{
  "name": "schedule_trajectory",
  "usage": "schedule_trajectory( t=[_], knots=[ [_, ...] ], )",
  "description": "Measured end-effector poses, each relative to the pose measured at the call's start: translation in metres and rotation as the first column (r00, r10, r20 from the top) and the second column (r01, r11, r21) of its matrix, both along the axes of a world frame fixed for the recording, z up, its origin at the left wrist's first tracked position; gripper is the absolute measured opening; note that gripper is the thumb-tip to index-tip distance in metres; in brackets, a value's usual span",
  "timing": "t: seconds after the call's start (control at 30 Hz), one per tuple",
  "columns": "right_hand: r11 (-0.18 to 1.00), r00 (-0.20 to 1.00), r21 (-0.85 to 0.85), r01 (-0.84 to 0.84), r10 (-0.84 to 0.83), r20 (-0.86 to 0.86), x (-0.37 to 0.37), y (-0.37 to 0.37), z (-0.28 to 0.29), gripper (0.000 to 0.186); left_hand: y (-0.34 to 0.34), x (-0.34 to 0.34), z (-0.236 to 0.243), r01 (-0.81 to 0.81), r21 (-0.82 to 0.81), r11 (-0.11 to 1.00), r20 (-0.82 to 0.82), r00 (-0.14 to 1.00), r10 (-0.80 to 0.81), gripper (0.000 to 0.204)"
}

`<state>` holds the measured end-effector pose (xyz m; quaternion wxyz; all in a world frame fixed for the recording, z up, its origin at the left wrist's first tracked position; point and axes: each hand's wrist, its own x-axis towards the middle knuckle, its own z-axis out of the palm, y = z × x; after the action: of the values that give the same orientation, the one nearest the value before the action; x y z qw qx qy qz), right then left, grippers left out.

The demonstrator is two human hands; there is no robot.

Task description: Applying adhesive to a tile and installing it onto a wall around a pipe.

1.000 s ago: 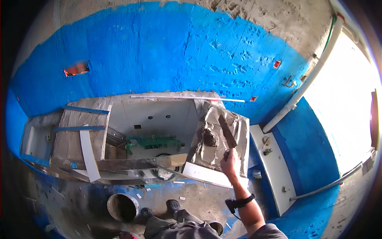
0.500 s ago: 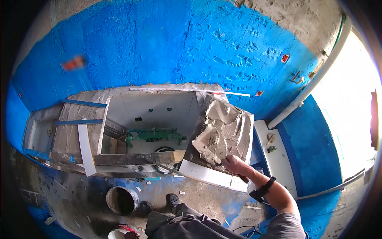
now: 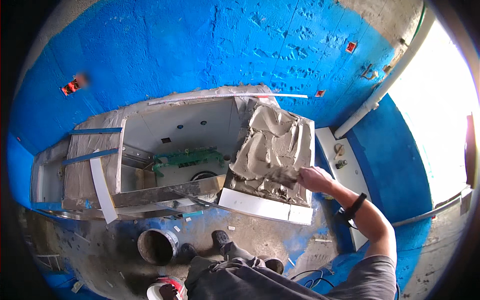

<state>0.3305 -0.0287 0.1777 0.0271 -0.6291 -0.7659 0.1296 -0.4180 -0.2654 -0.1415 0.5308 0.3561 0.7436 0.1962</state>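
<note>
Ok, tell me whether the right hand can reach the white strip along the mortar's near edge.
Probably yes: the right hand is near the white strip, and nothing tall appears between them, though it grips a trowel.

On the right end of the desk [image 3: 94,142], mortar [image 3: 272,137]; over the mortar's front part, a trowel [image 3: 283,177] in the right hand [image 3: 313,179]. Left of the mortar, a recess [image 3: 185,117]; farther left, a board [image 3: 102,191] over the desk's front edge. Along the back, a strip [image 3: 230,95]. On the floor [image 3: 260,231] before the desk, left of the feet [image 3: 220,238], a bucket [image 3: 173,245].
</note>
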Motion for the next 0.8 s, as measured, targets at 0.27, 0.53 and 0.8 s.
schedule_trajectory(
  t=[0.27,0.53,0.8],
  knots=[
    [0.913,0.904,-0.05,0.406,-0.393,0.167,-0.011,-0.055,0.026,0.032,-0.04,-0.004,-0.037,-0.235,-0.062,0.97,0.129,0.962,0.241,0.03],
    [0.891,0.89,-0.061,0.449,-0.44,0.116,-0.014,-0.042,0.037,0.036,-0.024,-0.024,-0.073,-0.367,-0.112,0.924,0.377,0.844,0.381,0.022],
    [0.692,0.648,-0.301,0.657,-0.721,-0.245,-0.011,0.01,-0.013,0.041,0.026,-0.003,-0.041,-0.304,0.009,0.953,0.338,0.897,0.284,0.021]
  ],
)
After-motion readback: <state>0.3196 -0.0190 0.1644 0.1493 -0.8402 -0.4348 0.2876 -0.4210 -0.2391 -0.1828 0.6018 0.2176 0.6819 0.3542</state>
